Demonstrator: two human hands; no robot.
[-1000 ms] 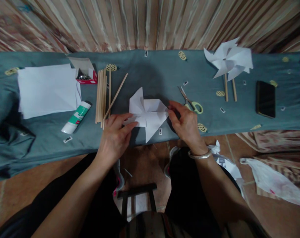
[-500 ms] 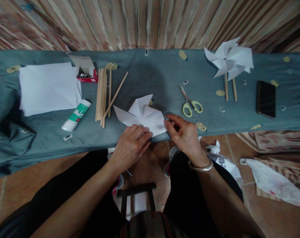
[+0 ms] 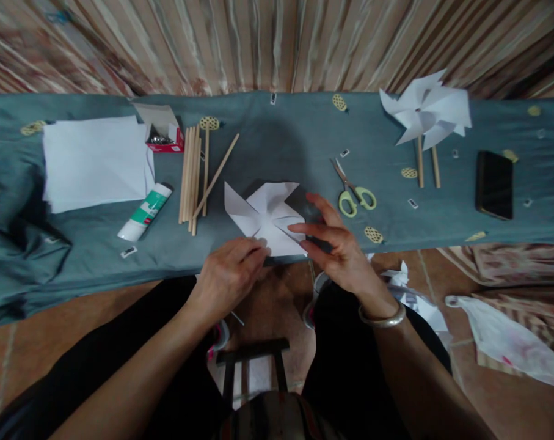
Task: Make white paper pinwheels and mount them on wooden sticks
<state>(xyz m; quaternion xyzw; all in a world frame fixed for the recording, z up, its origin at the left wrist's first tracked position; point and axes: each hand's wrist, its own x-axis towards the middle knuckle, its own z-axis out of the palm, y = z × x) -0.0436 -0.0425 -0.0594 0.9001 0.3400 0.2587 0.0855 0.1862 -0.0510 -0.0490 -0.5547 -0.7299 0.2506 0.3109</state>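
A white paper pinwheel (image 3: pixel 268 223) lies at the front edge of the cloth-covered table, several of its blades folded up toward the middle. My left hand (image 3: pixel 228 269) pinches its lower left edge between thumb and fingers. At its right side, my right hand (image 3: pixel 338 247) has its fingers spread, the fingertips over or just touching the right blade; whether they press on it I cannot tell. Green-handled scissors (image 3: pixel 352 194) lie partly open beyond my right hand. To the left of the pinwheel are several wooden sticks (image 3: pixel 192 177), one lying aslant.
White paper sheets (image 3: pixel 96 162), a glue tube (image 3: pixel 145 212) and a small red box (image 3: pixel 165 137) of metal bits are on the left. Finished-looking pinwheels on sticks (image 3: pixel 427 113) and a black phone (image 3: pixel 494 185) lie right. A plastic bag (image 3: pixel 506 339) is on the floor.
The pinwheel has turned clockwise a little on the table. My right hand has gone from a pinch at its right corner to spread fingers; my left hand has shifted slightly left and down.
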